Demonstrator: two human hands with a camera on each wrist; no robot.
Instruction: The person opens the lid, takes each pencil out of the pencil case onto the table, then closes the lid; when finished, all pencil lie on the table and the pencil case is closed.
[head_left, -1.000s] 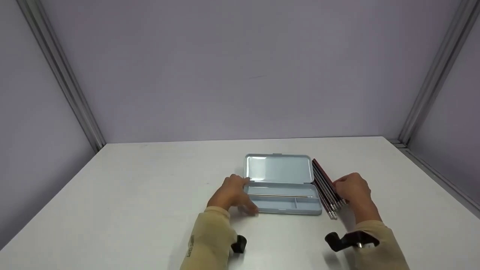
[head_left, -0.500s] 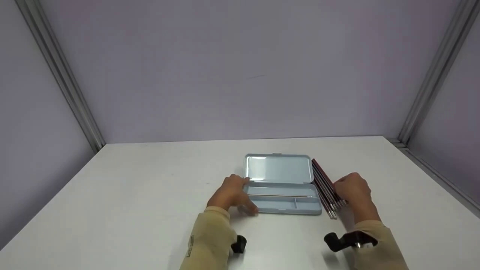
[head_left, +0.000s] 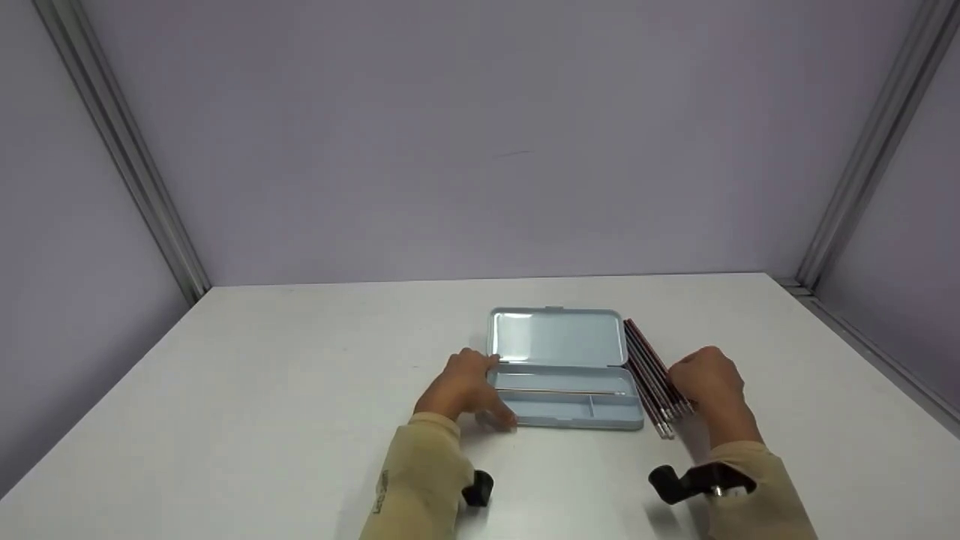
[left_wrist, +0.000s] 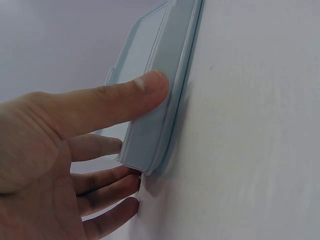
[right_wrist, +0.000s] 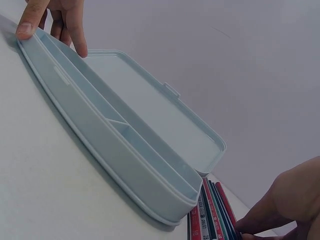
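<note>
A light blue pencil case (head_left: 559, 367) lies open on the white table (head_left: 300, 390), its lid (head_left: 556, 337) flat behind the divided tray (head_left: 570, 409). My left hand (head_left: 480, 390) holds the case's left end. In the left wrist view the thumb (left_wrist: 130, 95) lies along the front wall of the case (left_wrist: 160, 100) and the fingers curl round its end. Several dark red and black pencils (head_left: 651, 375) lie in a row just right of the case. My right hand (head_left: 694, 382) curls over their near ends, its fingertips (right_wrist: 250, 225) on the pencils (right_wrist: 212, 220).
Grey walls with metal corner posts (head_left: 120, 150) close the table in at the back and both sides. Black camera mounts (head_left: 690, 480) sit on both wrists, over beige sleeves (head_left: 420, 480).
</note>
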